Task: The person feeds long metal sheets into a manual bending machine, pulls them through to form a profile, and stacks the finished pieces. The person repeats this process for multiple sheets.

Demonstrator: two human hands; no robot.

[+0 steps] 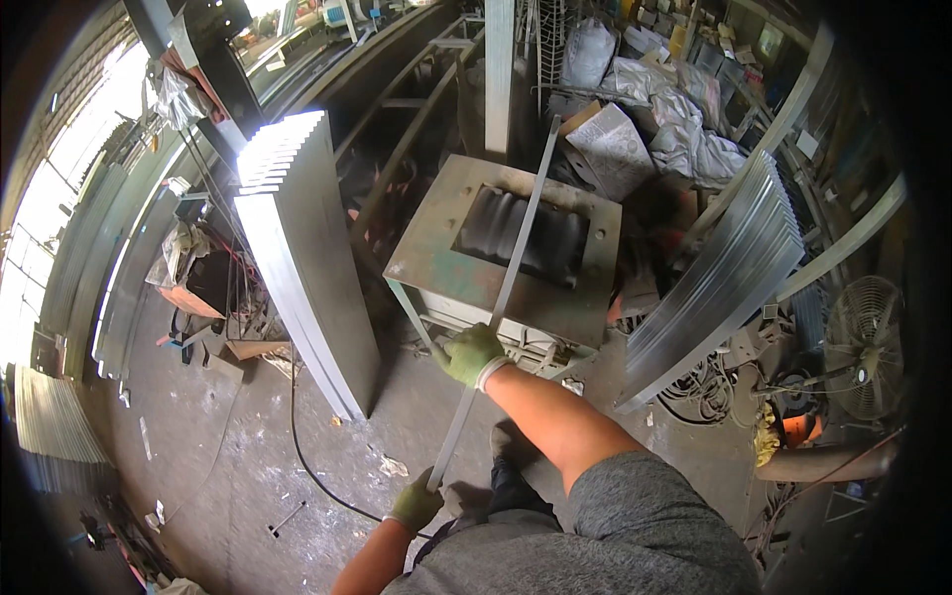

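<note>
A long, narrow metal strip (512, 273) runs slantwise from low in front of me up across a metal machine table (436, 223). My right hand (474, 357), in a green glove with a white cuff, is closed around the strip's middle, just short of the table's near edge. Lower and to the left, my left hand (414, 504), also gloved, grips the near end. The strip crosses over a rectangular opening in the table top, where a dark, ridged roller-like surface (486, 228) shows. The strip's far end sticks out past the table's back edge.
Tall stacks of metal strips (302, 268) lean upright to the left, and another bundle (714, 283) slants on the right. A black hose (312, 474) curves over the floor. At the right stand a fan (866, 347) and coiled cables (697, 392). Sacks (674, 124) lie behind.
</note>
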